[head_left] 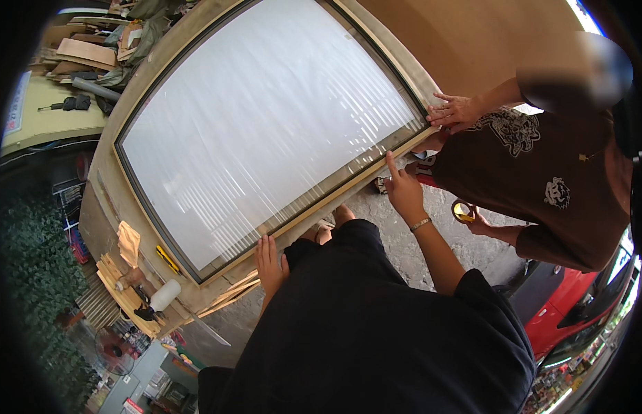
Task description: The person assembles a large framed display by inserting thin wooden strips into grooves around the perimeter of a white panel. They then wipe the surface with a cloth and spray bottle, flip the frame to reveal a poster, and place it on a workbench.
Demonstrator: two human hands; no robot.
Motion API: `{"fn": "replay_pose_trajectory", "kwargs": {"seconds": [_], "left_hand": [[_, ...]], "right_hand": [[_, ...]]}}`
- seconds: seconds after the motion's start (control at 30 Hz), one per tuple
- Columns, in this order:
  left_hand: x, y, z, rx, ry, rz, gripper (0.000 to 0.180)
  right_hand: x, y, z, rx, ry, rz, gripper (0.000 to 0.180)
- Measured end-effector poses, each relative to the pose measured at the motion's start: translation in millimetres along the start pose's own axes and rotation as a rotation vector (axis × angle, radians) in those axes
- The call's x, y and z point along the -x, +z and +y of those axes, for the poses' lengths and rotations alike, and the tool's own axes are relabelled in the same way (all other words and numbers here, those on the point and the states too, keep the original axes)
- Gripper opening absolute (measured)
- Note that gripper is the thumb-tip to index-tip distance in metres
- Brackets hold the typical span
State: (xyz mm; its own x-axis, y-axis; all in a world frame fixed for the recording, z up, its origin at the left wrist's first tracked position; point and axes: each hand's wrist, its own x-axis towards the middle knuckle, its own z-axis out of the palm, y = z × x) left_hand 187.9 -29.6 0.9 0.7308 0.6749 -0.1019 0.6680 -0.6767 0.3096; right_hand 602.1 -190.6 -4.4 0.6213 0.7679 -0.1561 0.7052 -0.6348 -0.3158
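A large framed glass panel point(266, 117) with a white sheet behind or under the glass lies on a work table point(104, 200). Its dark inner border is edged by a pale wooden frame point(321, 205). My left hand point(271, 265) rests with outstretched fingers on the frame's near edge. Farther right, my right hand point(405, 193) touches that same edge with a stretched index finger; its other fingers are partly hidden. Neither hand grips anything. A co-worker's hand point(455, 112) lies on the frame's right corner, while that person's other hand point(481, 223) holds a roll of tape point(463, 212).
On the table's left end are a yellow utility knife point(167, 259), a white bottle point(165, 295), a folded tan cloth or paper point(128, 243) and wooden strips point(111, 276). A co-worker in a brown shirt point(542, 179) stands at right, beside a red vehicle point(559, 300). Scrap wood point(86, 52) is piled at upper left.
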Motion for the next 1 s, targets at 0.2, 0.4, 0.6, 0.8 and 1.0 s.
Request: {"fn": "replay_pose_trajectory", "kwargs": {"seconds": [0.2,0.4,0.6,0.8,1.0], "left_hand": [[-25,21,19,0.006,0.124,-0.05,0.067],[-14,13,24,0.048,0.088,-0.077,0.074],[62,13,1,0.316,0.061,-0.05,0.056],[149,48,-19,0.469,0.004,-0.383,0.042],[269,152,-110,0.503,-0.121,-0.737,0.037]], "right_hand": [[17,19,-27,-0.027,-0.121,-0.025,0.087],[21,6,3,0.16,-0.041,0.095,0.091],[45,8,-43,-0.09,-0.246,-0.033,0.068],[187,50,-112,-0.434,-0.236,-0.099,0.02],[340,5,-144,-0.73,0.07,-0.051,0.023]]}}
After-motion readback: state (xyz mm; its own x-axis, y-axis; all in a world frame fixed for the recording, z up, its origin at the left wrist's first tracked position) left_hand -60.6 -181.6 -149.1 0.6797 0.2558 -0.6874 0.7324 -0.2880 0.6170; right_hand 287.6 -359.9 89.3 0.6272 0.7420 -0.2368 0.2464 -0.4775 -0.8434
